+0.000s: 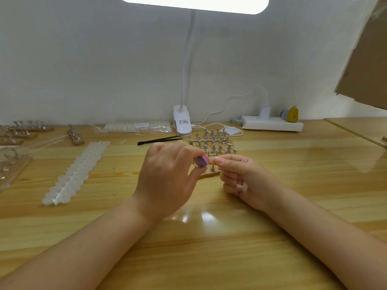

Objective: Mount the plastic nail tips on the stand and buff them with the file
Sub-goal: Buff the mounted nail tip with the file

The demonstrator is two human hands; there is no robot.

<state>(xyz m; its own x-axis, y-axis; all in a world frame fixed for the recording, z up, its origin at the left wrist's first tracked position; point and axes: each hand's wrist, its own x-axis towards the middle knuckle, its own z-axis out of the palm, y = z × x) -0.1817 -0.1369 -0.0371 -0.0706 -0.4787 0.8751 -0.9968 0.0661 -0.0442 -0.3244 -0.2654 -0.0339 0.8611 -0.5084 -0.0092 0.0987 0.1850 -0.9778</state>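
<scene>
1. Far left: several wooden stands [15, 166] bearing metal pegs, lying at the table's left edge.
2. Left of centre: a long strip of translucent nail tips [77, 172], running diagonally from near left to far right on the wooden table [293, 174].
3. Far, left of centre: a clear bag of nail tips [138, 127] by the wall, with black tweezers [160, 140] just nearer.
4. Centre: the left hand [167, 178], fingers curled, pinching a small pink-and-purple file [201, 160] between thumb and fingertips.
5. Centre, far: a clip lamp [182, 122] whose neck rises to a lit head overhead.
6. Centre, behind the hands: the stand [211, 174], a wooden base with upright metal pegs; further peg rows [211, 141] lie beyond it.
7. Right of centre: the right hand [243, 176], fingers curled, thumb and forefinger pinched together beside the file, directly above the stand. Whether a nail tip lies within the pinch cannot be told.
8. Far right: a white power strip [272, 123] with a plugged adapter; a cardboard sheet [368, 59] leans at the upper right.
</scene>
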